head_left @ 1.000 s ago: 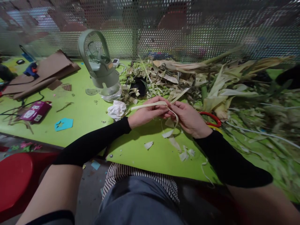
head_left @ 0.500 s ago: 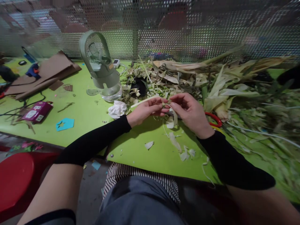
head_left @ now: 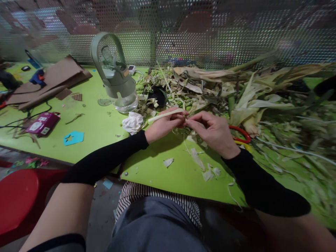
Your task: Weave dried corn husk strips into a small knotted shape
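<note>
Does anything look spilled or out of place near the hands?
Loose litter: pale scraps lie scattered between the right hand and the front edge of the green tabletop, which one thin strip reaches. A crumpled white tissue sits by the left hand, near the bottle. Both look discarded; I see no damage.

pale strip [head_left: 166, 114]: one end hidden | red stool [head_left: 18, 197]: cut off left | mesh screen [head_left: 170, 43]: blurred beyond

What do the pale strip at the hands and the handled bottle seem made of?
Pale strip: probably corn husk, matte, its colour matching the husks nearby. Bottle: opaque, satin green top, likely moulded plastic; see-through, glossy lower part, plastic or glass.
</note>
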A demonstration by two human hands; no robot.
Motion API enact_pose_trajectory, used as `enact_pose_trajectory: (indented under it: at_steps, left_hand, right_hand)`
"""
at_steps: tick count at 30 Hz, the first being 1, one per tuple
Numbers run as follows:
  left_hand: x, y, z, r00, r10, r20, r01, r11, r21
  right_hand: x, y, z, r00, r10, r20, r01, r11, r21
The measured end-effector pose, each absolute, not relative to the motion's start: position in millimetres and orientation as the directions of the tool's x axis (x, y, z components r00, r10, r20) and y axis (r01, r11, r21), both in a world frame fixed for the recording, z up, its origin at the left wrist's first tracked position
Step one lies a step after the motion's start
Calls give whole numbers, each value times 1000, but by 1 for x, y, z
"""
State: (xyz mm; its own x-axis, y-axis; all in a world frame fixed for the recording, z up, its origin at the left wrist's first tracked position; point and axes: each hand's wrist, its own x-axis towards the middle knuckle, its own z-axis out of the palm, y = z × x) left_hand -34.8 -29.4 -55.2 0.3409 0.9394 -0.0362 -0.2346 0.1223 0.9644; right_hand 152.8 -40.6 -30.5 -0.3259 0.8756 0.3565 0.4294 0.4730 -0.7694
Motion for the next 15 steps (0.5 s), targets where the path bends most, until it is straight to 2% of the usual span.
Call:
enact_pose_trajectory:
  at_steps: [5, 10, 15]
  left_hand:
    - [-34, -30, -59, 343, 938, 54, -193, 14, 981]
    - [-36, -35, -53, 356, 923, 144, -160, -92, 983]
    - [-39, -37, -51, 420, 884, 205, -29, -212, 977]
  right_hand:
    - [149, -43, -30, -299, 883, 361, 452, 464, -762]
    - [150, -37, -36, -190, 941, 281, 425, 337, -840]
    - [150, -36, -38, -306, 941, 146, 305, 242, -921]
